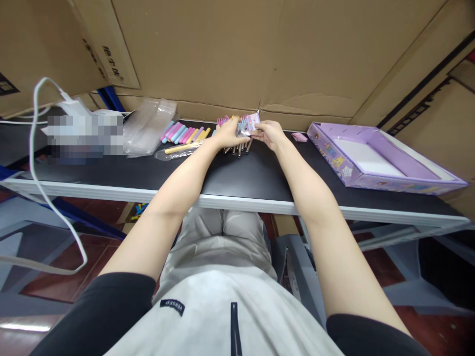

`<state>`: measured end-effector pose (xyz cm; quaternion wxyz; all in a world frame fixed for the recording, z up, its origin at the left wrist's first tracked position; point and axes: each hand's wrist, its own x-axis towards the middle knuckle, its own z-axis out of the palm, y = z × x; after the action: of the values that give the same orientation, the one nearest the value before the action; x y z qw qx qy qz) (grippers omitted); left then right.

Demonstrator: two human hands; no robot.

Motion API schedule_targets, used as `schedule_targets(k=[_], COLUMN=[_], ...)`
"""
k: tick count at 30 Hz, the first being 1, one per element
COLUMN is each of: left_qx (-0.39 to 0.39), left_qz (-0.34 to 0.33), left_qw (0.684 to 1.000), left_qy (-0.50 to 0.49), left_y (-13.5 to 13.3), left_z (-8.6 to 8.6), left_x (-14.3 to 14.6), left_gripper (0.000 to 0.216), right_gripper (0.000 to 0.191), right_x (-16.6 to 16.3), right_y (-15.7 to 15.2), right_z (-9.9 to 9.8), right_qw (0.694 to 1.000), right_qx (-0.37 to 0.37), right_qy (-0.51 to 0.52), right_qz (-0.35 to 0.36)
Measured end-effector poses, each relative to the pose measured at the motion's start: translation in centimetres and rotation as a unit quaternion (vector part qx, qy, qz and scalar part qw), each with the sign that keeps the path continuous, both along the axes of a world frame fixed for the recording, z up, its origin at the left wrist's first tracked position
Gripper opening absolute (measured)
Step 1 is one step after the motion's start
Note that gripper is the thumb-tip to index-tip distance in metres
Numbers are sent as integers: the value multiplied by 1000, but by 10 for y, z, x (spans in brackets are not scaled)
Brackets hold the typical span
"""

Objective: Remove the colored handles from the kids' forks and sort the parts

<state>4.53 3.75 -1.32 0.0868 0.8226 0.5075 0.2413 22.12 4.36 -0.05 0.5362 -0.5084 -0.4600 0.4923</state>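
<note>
My right hand [270, 133] pinches a small printed card [253, 120] at its edge, with a bit of clear wrap below it. My left hand [225, 135] lies over a bunch of sticks with colourful tops and shiny metallic ends [239, 150], its thumb stretched toward the card and apart from the forefinger. Pink claw-like tops [222, 120] stick out behind that hand. Left of it runs a row of pastel sticks [185, 133] in pink, blue, yellow and purple. A yellow stick [181, 148] in a clear sleeve lies in front of the row.
Clear plastic bags [146, 128] are stacked at the left, near a white cable [35, 148]. A small stack of pink cards [299, 137] lies right of my hands. Farther right stands an open purple box [349, 175]. Cardboard [222, 54] walls the back of the black table [245, 178].
</note>
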Motion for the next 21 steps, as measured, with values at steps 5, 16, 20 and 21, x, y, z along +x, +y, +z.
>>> schedule_targets(k=[5,16,20,21], left_qx=[-1,11,11,11], left_qz=[35,38,30,29], left_qw=[999,999,999,999], left_qy=[28,27,30,30], left_y=[-9,-12,-14,-15], left_z=[3,2,3,3], left_x=[5,5,6,6], left_gripper=[69,68,67,67], right_gripper=[27,33,29,28], right_x=[-4,2,6,7], right_y=[-3,-6,-11,-12], right_z=[2,4,6,6], right_qw=[1000,1000,998,998], right_qx=[1,-14,-18,-16], right_qy=[-1,-12,-31,-36], right_qz=[-8,22,43,50])
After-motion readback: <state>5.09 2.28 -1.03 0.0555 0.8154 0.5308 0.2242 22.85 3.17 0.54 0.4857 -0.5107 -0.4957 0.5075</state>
